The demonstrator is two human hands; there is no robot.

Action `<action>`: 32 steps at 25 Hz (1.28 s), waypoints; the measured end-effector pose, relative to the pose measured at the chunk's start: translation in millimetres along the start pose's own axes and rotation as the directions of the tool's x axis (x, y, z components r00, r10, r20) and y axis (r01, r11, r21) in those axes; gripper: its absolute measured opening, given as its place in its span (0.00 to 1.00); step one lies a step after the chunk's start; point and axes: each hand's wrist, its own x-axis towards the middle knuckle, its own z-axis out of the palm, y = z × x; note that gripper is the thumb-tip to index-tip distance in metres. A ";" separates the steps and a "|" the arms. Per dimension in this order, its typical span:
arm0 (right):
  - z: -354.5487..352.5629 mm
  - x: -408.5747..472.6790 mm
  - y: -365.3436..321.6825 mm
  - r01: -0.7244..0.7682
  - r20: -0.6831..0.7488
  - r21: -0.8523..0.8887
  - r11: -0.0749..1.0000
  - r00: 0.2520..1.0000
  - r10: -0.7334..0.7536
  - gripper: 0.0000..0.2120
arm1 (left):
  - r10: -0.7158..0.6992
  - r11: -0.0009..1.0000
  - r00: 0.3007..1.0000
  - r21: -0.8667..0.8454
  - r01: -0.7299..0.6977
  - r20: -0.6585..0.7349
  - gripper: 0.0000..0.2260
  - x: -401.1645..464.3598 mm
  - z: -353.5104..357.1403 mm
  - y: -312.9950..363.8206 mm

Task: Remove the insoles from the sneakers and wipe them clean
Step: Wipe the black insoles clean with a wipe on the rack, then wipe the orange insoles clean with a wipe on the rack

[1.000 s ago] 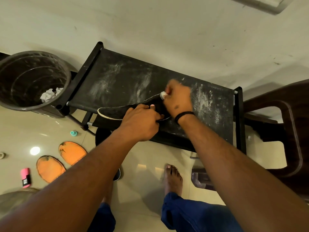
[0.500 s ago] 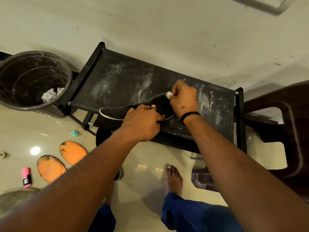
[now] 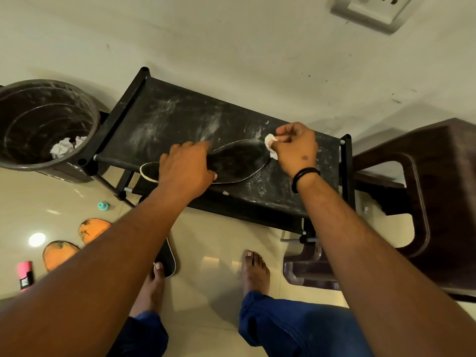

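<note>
insole point(image 3: 239, 161) under left hand point(image 3: 186, 168), wipe point(image 3: 270, 148) (right fingers point(image 3: 283, 130))

A home: tiled floor point(image 3: 213, 243), wall socket point(image 3: 373, 11), waste bin point(image 3: 85, 104).

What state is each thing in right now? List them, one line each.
black insole: flat on the rack, pinned at mid-length
left hand: presses the insole down
right hand: pinches the wipe at the insole's toe end
white wipe: crumpled
rack: top smeared with white dust
bin: open, crumpled paper inside
orange insoles: on the floor, stained
</note>
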 end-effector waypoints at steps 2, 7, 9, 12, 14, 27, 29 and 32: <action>0.3 -9.0 -0.1 -0.028 0.067 -0.010 1.000 0.997 0.028 0.12 | -0.023 1.000 1.000 0.016 0.023 0.005 0.28 1.3 0.9 -0.5; 0.0 -30.8 -18.1 -0.070 0.344 0.016 0.997 0.937 0.060 0.13 | -0.086 0.984 0.994 -0.164 0.075 -0.063 0.27 5.8 -5.0 -8.2; -4.7 -38.2 -29.5 -0.086 0.367 0.028 0.996 0.927 0.069 0.13 | -0.117 0.932 0.992 -0.350 0.091 -0.055 0.15 5.5 -15.4 -11.0; -16.2 -53.5 -45.9 -0.102 0.337 0.103 0.989 0.939 0.062 0.13 | -0.150 0.860 0.984 -0.503 0.081 -0.099 0.05 0.7 -33.6 -12.5; -25.4 -77.0 -57.3 -0.108 0.322 0.167 0.980 0.945 0.049 0.15 | -0.225 0.772 0.967 -0.627 0.104 -0.116 0.04 -13.6 -44.8 -10.7; -69.6 -208.0 -51.5 -0.119 0.478 -0.002 0.993 0.872 0.105 0.10 | -0.544 0.026 0.749 -0.885 0.466 0.379 0.04 -219.4 -20.1 28.0; -72.6 -214.1 -42.5 -0.120 0.670 -0.166 0.979 0.714 0.201 0.09 | -0.624 -0.082 0.635 -0.847 0.526 0.455 0.06 -247.1 8.8 35.4; -56.6 -221.4 -25.0 -0.068 0.726 -0.407 0.911 0.582 0.367 0.06 | -0.703 -0.157 0.477 -0.769 0.619 0.528 0.06 -258.4 47.6 30.3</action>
